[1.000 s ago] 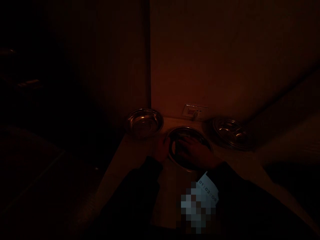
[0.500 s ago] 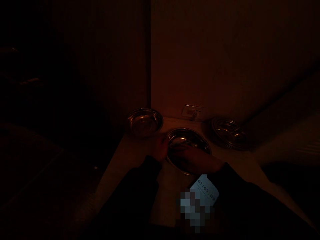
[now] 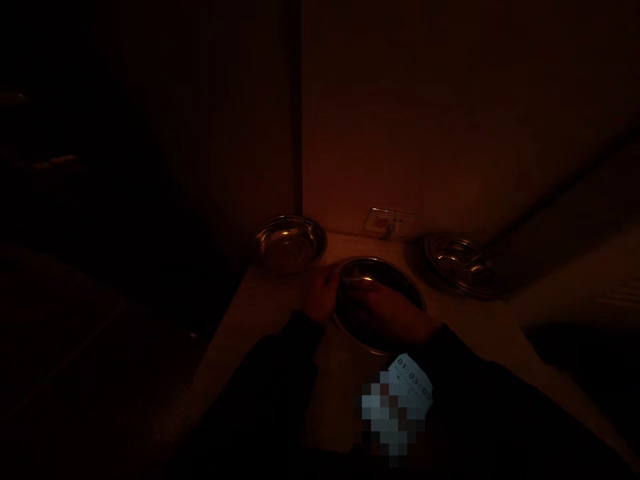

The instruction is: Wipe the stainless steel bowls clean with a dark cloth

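Dim reddish light leaves most detail dark. A round shiny metal bowl point(image 3: 406, 283) sits mid-table. My left hand point(image 3: 321, 293) is at its left side, closed on the rim with the thumb near the edge. Reaching in from the right, my right hand point(image 3: 395, 312) is down inside the bowl. Its fingertips are lost in shadow, so I cannot tell whether they hold anything or what lies in the bowl. A lit phone point(image 3: 413, 383) showing a timer lies in front of the bowl, beside my right sleeve, partly pixelated.
Another shallow metal bowl point(image 3: 289, 248) stands at the back left of the wooden table point(image 3: 265, 293). At the back right is a stack of metal dishes point(image 3: 460, 267). A wall socket point(image 3: 387, 222) with a plug is just behind the table. Walls rise behind.
My right hand has shifted slightly within the bowl, its fingers now higher toward the far left. The bowl has moved a little to the right. My left hand stays at the rim.
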`<state>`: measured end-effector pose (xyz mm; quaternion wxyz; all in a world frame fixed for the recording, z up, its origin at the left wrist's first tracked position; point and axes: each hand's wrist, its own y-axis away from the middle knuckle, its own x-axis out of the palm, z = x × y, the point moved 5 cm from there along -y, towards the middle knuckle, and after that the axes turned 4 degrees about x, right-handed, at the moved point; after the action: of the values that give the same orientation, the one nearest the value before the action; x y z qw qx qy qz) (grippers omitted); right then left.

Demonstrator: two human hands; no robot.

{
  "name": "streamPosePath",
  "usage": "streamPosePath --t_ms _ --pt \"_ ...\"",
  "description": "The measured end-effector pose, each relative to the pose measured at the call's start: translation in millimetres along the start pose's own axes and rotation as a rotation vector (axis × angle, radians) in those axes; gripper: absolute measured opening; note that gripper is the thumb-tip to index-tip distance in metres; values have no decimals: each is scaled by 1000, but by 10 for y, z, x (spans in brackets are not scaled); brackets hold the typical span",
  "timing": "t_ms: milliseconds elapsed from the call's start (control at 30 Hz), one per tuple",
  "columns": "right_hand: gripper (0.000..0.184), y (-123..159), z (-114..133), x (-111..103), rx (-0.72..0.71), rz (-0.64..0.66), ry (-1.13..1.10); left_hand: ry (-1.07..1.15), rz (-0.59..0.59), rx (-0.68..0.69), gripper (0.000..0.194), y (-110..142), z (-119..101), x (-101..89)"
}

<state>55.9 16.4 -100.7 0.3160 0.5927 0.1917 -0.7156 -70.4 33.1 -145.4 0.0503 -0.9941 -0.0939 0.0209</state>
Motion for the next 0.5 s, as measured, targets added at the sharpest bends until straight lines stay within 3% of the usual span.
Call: streamPosePath --t_ms 267,500 --pt "34 -60 -200 49 74 -29 27 20 6 -11 32 -16 8 11" --pt "41 123 19 -26 -113 85 -84 7 -49 5 27 9 -17 7"
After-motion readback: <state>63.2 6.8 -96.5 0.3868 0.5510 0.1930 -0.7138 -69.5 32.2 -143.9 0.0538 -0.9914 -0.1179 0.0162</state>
